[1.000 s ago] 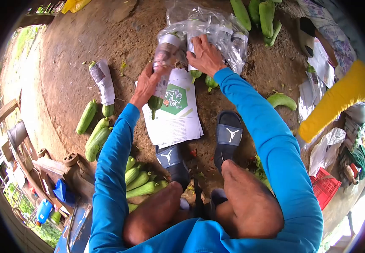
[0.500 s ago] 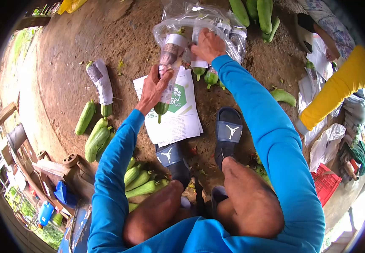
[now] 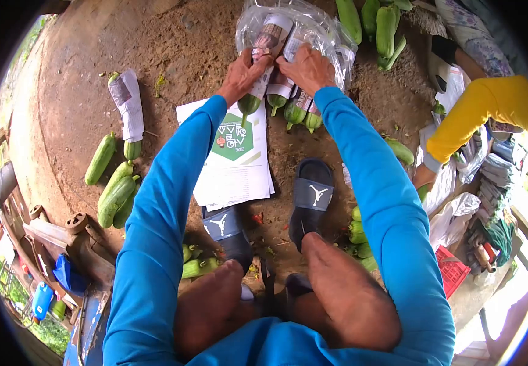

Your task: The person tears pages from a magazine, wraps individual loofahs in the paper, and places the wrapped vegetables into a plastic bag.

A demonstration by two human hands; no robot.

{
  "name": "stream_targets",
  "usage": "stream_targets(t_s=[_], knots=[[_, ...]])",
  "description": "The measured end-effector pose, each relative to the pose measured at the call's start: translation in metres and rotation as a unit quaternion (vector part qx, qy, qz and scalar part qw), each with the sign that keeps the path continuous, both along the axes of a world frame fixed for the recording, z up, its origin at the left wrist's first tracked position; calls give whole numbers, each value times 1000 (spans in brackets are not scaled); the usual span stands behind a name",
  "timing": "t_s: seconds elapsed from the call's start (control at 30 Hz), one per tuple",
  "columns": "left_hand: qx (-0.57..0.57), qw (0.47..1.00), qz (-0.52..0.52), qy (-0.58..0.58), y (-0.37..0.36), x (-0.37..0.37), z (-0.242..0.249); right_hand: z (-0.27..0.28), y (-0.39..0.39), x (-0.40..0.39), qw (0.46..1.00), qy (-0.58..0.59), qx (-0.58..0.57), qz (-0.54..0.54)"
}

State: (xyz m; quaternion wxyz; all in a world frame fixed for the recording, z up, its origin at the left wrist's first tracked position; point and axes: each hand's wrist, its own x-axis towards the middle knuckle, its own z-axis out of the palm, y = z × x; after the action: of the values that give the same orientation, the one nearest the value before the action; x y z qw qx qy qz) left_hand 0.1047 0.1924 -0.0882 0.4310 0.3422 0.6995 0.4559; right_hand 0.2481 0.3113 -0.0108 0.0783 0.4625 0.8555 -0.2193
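Note:
A paper-wrapped green gourd (image 3: pixel 269 38) lies partly inside a clear plastic bag (image 3: pixel 249 23), its bare green end pointing toward me. My left hand (image 3: pixel 244 76) is closed around its lower part. At the bag's mouth, my right hand (image 3: pixel 306 68) has its fingers curled on the plastic, right against another wrapped gourd (image 3: pixel 278 97); the exact grip is partly hidden. More wrapped gourds (image 3: pixel 296 113) stick out of the bag below my right hand. Under my left forearm lies a stack of printed paper sheets (image 3: pixel 230 177).
Several bare gourds (image 3: pixel 100 160) and a wrapped one (image 3: pixel 128 107) lie left on the dirt floor. More gourds (image 3: pixel 386 30) lie at the far right. A person's yellow sleeve (image 3: pixel 477 116) reaches in beside plastic bags and a red crate (image 3: pixel 452 271). My sandals (image 3: pixel 313 194) flank the paper.
My left hand has moved up and right, pushing the wrapped gourd farther into the bag beside the others. My right hand stays at the bag's mouth. The yellow-sleeved arm has moved lower.

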Motion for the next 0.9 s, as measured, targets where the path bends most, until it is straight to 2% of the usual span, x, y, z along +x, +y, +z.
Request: stream_targets(t_s=[0.03,0.07,0.13,0.17,0.2,0.27,0.3,0.33,0.4,0.43,0.47,0.53,0.57,0.63,0.67,0.7,0.73,0.77,0.83,0.87,0.9], knots=[[-5,996,-42,80,-2,-4,4,8,0,-2,998,-13,-54,-17],[-4,996,-38,82,-1,-3,8,4,0,-3,998,-12,-53,-13],[-74,984,-59,149,1,2,13,-3,-2,-1,999,22,-14,-29],[-84,965,-98,227,6,1,2,-5,-2,0,1000,24,-10,-11],[-83,965,-97,228,8,2,-3,-7,-3,0,1000,24,-9,-11],[-189,930,-157,274,10,8,15,-5,-9,-3,976,192,41,94],[-118,894,-239,360,3,-3,-6,-12,-7,-7,963,189,35,190],[-119,893,-240,361,-1,-13,-2,-24,-7,-12,963,190,34,190],[-153,931,-245,225,-1,-32,25,-43,-13,-16,931,212,71,290],[-133,938,-246,205,-2,-45,43,-35,-12,-15,943,181,31,277],[-130,939,-245,204,0,-56,39,-37,-12,-14,943,178,33,278],[-81,953,-127,263,6,-71,24,-42,-18,-10,928,120,135,327],[-80,956,-118,255,12,-74,24,-43,-22,-9,930,106,109,333],[115,959,32,256,20,-85,20,-44,-29,-5,928,120,124,331],[110,960,45,252,27,-89,-8,-45,-33,-5,926,144,142,319],[45,938,-138,315,34,-92,-47,-45,-38,-6,923,153,153,318],[-21,876,-316,364,37,-93,-67,-44,-43,-7,919,154,149,330],[-23,879,-306,365,45,-87,-56,-42,-45,-9,923,145,162,317],[-2,907,-141,396,63,-70,-13,-42,-48,-12,933,122,164,296],[-3,906,-140,398,58,-79,5,-42,-47,-14,932,125,164,297],[-52,894,-168,412,49,-90,21,-42,-48,-13,934,132,172,282]])
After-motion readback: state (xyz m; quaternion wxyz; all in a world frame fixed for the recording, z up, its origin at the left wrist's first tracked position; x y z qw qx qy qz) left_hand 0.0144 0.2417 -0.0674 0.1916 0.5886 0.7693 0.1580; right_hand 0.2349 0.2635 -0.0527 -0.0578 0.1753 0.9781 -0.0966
